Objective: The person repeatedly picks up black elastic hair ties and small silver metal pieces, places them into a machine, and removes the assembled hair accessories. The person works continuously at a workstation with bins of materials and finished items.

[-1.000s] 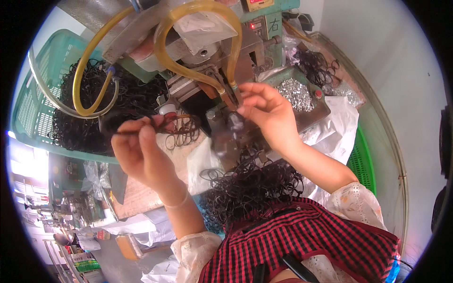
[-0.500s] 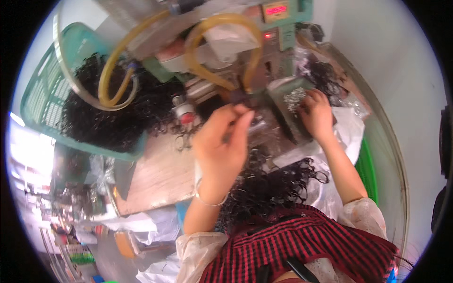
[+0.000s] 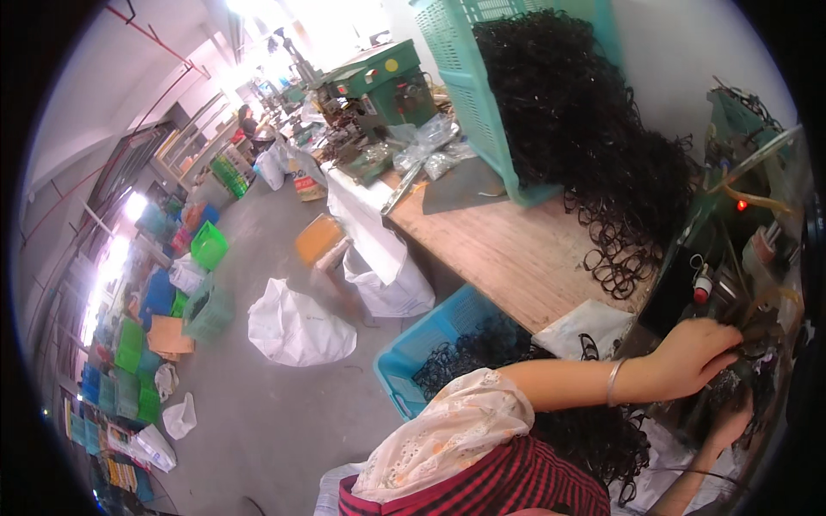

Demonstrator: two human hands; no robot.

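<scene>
At the far right, my left hand [image 3: 693, 357] reaches to the bench machine [image 3: 731, 258]. Its fingers are bent and pressed together, and whatever they pinch is too small to make out. Below it is my right hand [image 3: 733, 421], its fingers hidden in shadow and clutter. A red-tipped knob [image 3: 702, 292] is on the machine just above my left hand. Black curly loops [image 3: 594, 443] lie by my lap beneath my left forearm. More black curly loops [image 3: 568, 95] fill a teal basket [image 3: 469, 95] and spill onto the wooden table [image 3: 499, 249].
A blue basket [image 3: 400, 378] of black loops stands below the table edge. White sacks [image 3: 301, 327] sit on the grey floor beside an orange-brown stool [image 3: 320, 238]. A green machine [image 3: 391, 82] and clear plastic bags [image 3: 426, 142] are farther along the bench. Someone is in the distance.
My view has swung left, so the machine and both hands now lie at the far right. The floor, sacks and blue basket have come into sight. My left hand remains near the machine.
</scene>
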